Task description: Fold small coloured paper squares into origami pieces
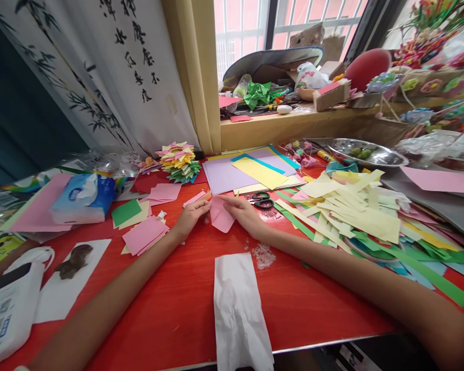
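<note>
Between my two hands, above the red table, is a partly folded piece of pink paper. My left hand pinches its left edge with thumb and finger. On the other side, my right hand grips the upper right corner between its fingertips. Stacks of pink paper squares lie to the left of my left hand, with a green square behind them. Black-handled scissors rest just beyond my right hand. A folded-paper ring stack in pink, yellow and green stands farther back.
A crumpled white tissue hangs over the front edge of the red table. Paper strips and scraps pile up at the right, before a metal bowl. A blue tissue pack sits left; purple sheets lie at the back.
</note>
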A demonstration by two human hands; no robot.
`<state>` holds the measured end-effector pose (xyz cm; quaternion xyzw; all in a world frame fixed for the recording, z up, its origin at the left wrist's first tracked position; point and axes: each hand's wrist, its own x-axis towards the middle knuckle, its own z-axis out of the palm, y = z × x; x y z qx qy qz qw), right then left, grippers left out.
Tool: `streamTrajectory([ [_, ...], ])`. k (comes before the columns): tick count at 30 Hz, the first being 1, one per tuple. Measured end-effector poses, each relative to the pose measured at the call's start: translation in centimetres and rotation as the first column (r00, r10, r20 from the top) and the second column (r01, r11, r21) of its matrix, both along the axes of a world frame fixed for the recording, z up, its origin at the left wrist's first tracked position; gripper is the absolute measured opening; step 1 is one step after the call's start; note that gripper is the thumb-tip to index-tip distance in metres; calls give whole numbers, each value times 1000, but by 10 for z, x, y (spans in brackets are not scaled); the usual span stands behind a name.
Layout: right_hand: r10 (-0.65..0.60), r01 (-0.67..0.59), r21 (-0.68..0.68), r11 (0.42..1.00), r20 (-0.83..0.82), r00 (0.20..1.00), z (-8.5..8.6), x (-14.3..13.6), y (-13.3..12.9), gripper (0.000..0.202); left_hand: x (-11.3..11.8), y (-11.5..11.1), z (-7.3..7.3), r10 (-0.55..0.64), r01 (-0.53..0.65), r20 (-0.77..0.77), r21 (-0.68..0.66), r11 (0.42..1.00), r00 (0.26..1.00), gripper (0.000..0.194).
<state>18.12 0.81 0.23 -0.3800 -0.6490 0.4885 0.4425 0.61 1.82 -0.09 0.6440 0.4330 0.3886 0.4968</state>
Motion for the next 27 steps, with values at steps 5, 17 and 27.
streamTrajectory([
  [5, 55, -52, 47, 998, -62, 997, -4, 0, 3, 31, 0, 1, -1, -3, 3, 17, -11, 1000, 1000, 26],
  [17, -1, -4, -55, 999, -105, 995, -8, 0, 4, 25, 2, -1, -1, 40, -36, -57, 61, 998, 998, 27],
  [27, 32, -35, -46, 998, -74, 997, -9, 0, 2, 31, 1, 0, 0, 77, -61, -151, 110, 992, 986, 28],
])
